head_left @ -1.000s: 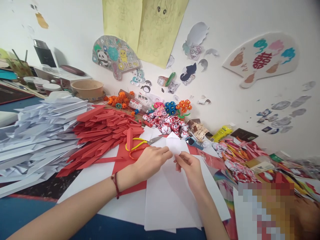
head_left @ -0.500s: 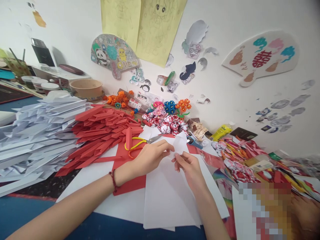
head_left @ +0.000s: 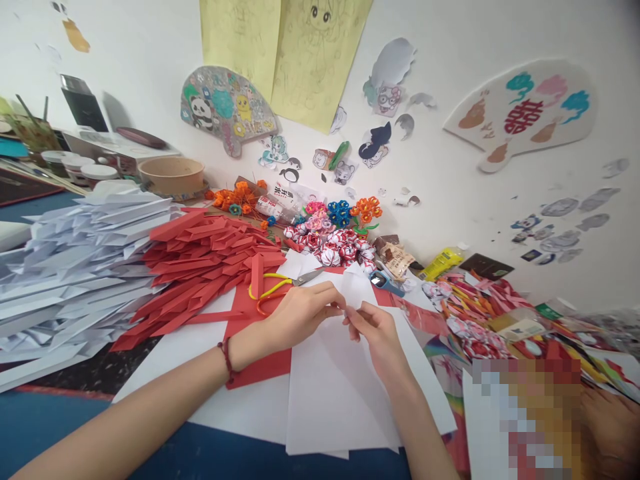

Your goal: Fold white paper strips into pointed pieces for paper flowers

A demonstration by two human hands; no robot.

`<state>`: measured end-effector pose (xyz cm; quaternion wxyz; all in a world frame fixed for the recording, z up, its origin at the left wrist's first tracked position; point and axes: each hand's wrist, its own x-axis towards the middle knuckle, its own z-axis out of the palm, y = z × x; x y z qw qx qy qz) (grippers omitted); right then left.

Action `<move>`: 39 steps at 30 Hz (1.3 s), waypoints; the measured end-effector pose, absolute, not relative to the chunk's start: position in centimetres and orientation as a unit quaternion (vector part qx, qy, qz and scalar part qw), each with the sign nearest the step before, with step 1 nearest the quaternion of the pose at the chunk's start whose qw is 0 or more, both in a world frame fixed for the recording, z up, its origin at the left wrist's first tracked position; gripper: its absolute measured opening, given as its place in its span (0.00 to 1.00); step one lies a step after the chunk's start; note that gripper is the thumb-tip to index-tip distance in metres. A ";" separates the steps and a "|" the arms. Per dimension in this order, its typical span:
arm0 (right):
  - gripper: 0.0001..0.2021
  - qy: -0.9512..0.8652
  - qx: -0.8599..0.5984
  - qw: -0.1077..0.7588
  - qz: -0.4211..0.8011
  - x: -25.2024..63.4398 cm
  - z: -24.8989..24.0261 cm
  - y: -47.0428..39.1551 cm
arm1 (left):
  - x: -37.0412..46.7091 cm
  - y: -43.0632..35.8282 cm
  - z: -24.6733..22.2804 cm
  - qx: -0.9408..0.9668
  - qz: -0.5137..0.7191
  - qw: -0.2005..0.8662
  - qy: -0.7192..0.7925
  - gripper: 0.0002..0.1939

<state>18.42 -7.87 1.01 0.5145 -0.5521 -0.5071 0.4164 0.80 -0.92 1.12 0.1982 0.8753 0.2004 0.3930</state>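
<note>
We see two long heaps of finished folding at the left: narrow folded strips of white paper [head_left: 75, 280] and narrow folded strips of red paper [head_left: 215, 260]. Flat, uncut-looking white sheets [head_left: 340, 400] and one flat red sheet [head_left: 265, 367] lie unfolded under the hands. The left hand [head_left: 303, 315] and right hand [head_left: 374, 328] meet above the white sheets, thumbs and forefingers pinched together on a small piece of white paper [head_left: 356, 285] that rises just beyond them; its fold is mostly hidden, so we cannot tell how complete it is.

Scissors with yellow and orange handles [head_left: 299, 281] rest beside the left hand. Behind sit red-and-white paper balls [head_left: 331, 255]. We have a blue tabletop [head_left: 175, 447] against a white wall [head_left: 425, 160] hung with yellow drawing sheets [head_left: 320, 67].
</note>
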 end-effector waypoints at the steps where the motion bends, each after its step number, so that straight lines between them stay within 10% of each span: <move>1: 0.15 -0.508 -0.553 0.515 0.414 18.4 1.0 -7.9 | 0.8 -1.0 1.2 0.876 0.391 0.195 0.206 0.05; 35: 0.14 -0.508 -0.555 0.515 0.410 17.8 0.9 -7.9 | 1.3 -2.0 1.6 0.798 0.423 0.354 0.243 0.02; 39: 0.12 -0.507 -0.557 0.529 0.391 17.7 1.1 -8.0 | 1.4 -1.8 1.5 0.753 0.440 0.420 0.250 0.14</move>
